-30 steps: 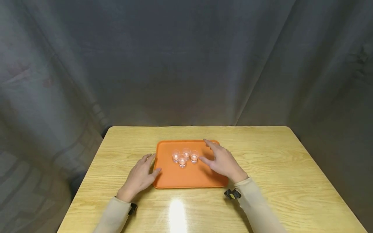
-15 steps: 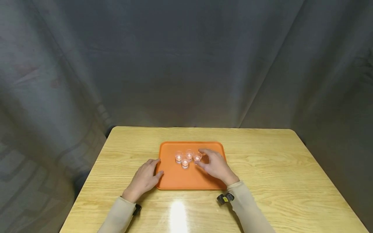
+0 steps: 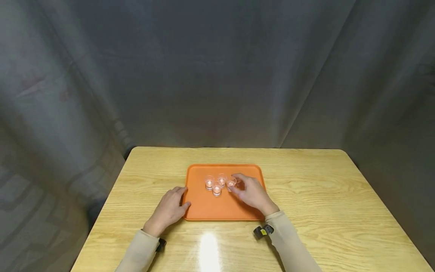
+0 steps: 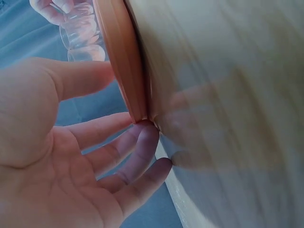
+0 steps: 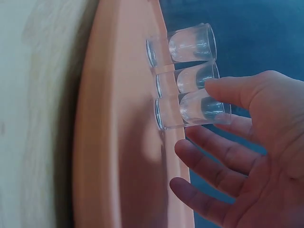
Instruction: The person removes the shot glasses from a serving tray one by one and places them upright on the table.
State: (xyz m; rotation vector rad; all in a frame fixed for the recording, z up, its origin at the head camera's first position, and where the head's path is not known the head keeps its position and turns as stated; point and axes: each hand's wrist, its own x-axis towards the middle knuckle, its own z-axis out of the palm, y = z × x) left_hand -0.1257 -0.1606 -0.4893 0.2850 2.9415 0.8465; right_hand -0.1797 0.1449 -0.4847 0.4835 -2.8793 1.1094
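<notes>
Several small clear shot glasses stand upright in a close cluster on an orange tray. My right hand is at the rightmost shot glass, with the thumb on one side near its rim and the index finger partly hidden on the other; it pinches this glass, which looks close to its neighbours. The other fingers are spread apart and touch nothing. At the tray's left edge, my left hand rests with thumb and fingertips against the rim, its fingers loosely bent.
The tray lies on a light wooden table, whose surface extends on both sides of it. A bright light reflection shows near the front. Grey curtains hang behind and beside the table.
My right hand has moved left and closed its thumb and index finger on the rightmost glass. The left hand has stayed at the tray's edge. The head view has shifted slightly.
</notes>
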